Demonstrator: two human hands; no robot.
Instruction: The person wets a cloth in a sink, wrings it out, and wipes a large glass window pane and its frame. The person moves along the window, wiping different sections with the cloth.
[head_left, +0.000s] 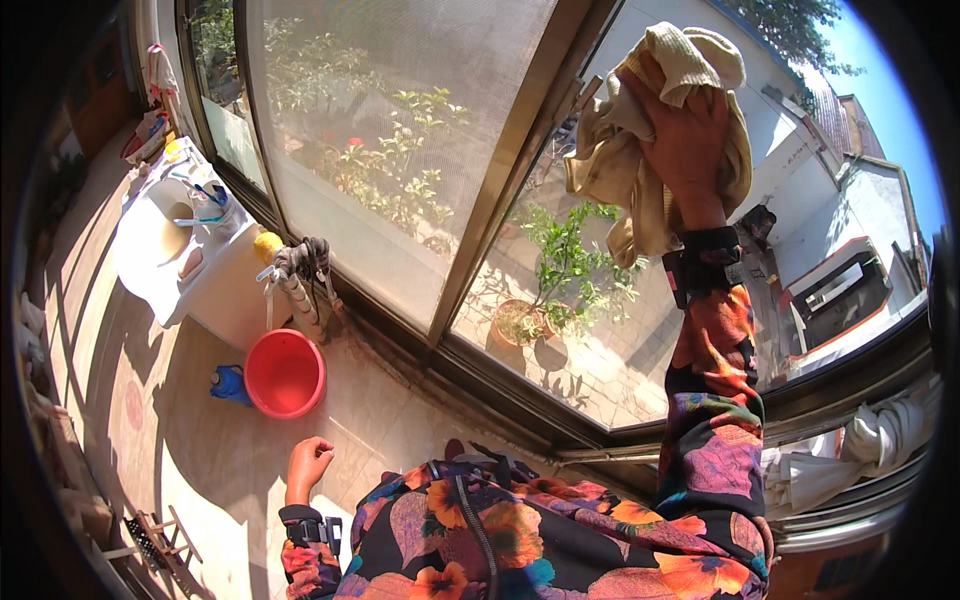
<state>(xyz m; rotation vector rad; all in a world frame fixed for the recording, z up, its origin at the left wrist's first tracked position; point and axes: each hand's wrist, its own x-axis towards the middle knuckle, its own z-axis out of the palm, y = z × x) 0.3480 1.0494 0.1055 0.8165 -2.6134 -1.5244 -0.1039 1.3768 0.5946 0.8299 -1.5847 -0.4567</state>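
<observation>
High on the right, my right hand (684, 150) presses a bunched beige knit cloth (660, 202) against the glass pane (480, 300) of a sliding window. Folds of the cloth stick out above and below the fingers. Just left of the cloth, a latch (589, 94) sits on the brown metal window frame (517, 165). My left hand (307, 466) hangs low at my side with its fingers curled in, and nothing shows in it. Closest to that hand is a red plastic bucket (286, 373) on the floor, apart from it.
Beside the bucket lies a blue plastic bottle (231, 385). A white washbasin (150, 247) with toothbrushes and a cup stands at the left, pipes (300, 300) next to it. A small wooden stool (161, 544) is at lower left. White curtain fabric (862, 457) is tied at right.
</observation>
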